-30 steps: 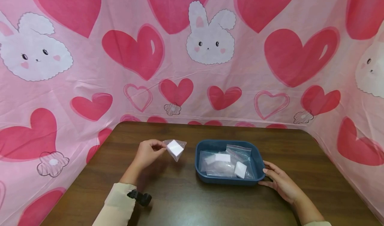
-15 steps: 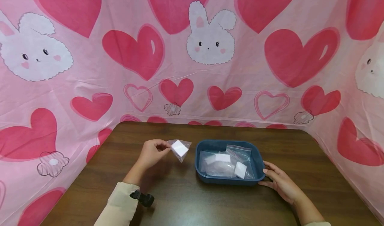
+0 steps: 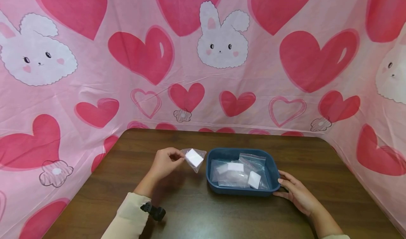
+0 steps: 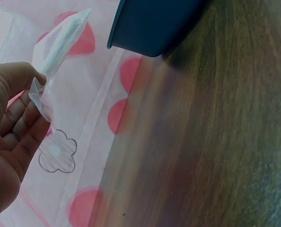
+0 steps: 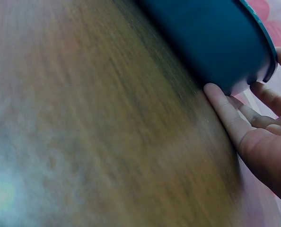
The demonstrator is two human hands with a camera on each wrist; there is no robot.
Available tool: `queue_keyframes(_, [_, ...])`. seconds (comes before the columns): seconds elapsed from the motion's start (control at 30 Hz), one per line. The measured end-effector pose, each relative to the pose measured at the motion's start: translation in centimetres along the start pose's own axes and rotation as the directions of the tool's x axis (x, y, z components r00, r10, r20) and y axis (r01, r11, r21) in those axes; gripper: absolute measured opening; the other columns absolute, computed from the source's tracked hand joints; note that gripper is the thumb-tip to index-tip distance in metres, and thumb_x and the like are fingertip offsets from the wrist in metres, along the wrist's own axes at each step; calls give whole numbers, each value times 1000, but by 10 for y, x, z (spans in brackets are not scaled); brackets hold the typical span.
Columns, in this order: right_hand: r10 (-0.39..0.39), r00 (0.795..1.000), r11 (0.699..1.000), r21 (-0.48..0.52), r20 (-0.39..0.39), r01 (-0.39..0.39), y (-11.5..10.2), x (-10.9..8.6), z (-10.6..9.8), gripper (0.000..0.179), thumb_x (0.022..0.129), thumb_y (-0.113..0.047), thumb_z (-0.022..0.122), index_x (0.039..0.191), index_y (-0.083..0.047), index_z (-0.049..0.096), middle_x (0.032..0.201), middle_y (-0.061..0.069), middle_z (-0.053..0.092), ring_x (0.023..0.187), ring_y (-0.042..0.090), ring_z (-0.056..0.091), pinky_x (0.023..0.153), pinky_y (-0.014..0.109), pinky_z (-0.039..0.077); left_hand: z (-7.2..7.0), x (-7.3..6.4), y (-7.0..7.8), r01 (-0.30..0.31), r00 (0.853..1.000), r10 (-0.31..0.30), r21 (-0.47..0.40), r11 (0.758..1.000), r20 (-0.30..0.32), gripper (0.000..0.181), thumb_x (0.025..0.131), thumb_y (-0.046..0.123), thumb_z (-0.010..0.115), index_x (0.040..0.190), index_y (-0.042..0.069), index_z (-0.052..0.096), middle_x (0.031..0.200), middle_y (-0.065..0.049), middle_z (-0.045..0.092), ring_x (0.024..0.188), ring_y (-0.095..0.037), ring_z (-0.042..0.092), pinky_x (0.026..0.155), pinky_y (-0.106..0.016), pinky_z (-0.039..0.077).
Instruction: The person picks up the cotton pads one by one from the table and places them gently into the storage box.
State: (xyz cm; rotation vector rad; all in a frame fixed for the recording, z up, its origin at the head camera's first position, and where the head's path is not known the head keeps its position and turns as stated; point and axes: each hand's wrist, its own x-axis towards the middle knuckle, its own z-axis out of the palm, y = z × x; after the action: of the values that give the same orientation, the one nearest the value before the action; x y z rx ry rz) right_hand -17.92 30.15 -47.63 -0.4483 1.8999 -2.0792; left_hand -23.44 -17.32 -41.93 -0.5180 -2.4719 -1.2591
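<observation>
In the head view, my left hand (image 3: 166, 163) pinches a clear plastic bag (image 3: 201, 154) at its edge between thumb and fingers. A white block (image 3: 194, 157) shows inside the bag. Bag and block hang just left of a dark blue rectangular bin (image 3: 242, 191). At the bin's right end, my right hand (image 3: 296, 193) holds it, a digit at the rim and others along the outer wall. From the right wrist, one fingertip (image 5: 211, 90) shows low beside the bin's base. Inside the bin lie several clear bags (image 3: 253, 158), with white blocks (image 3: 254, 179) among them.
The brown wooden table (image 3: 203, 218) reaches back to a pink cloth (image 3: 184, 69) printed with hearts and rabbits, which also hangs along both sides. A black strap device (image 3: 153, 210) sits on the left wrist, by a cream sleeve (image 3: 130, 214).
My left hand has moved right with the bagged block, bringing it close to the bin's left rim. The right hand and the bin have stayed in place.
</observation>
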Motion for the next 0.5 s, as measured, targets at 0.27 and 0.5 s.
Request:
queue_keyframes(0.27, [6, 1000, 1000, -6, -1, -6, 0, 0, 0, 41, 106, -13, 38, 145, -1, 36, 128, -4, 53, 111, 13, 59, 89, 39, 53, 5, 2, 6, -23, 1000, 23, 2, 1000, 0, 8, 79, 6, 80, 82, 12, 76, 78, 5, 68, 69, -14, 59, 63, -26, 54])
queue_keyframes(0.5, [14, 1000, 1000, -5, -6, -14, 0, 0, 0, 41, 106, -14, 38, 145, -1, 36, 128, -5, 53, 110, 12, 60, 89, 39, 53, 11, 6, 11, -24, 999, 25, -29, 999, 30, 8, 80, 7, 80, 83, 14, 76, 79, 6, 68, 71, -14, 58, 64, -26, 54])
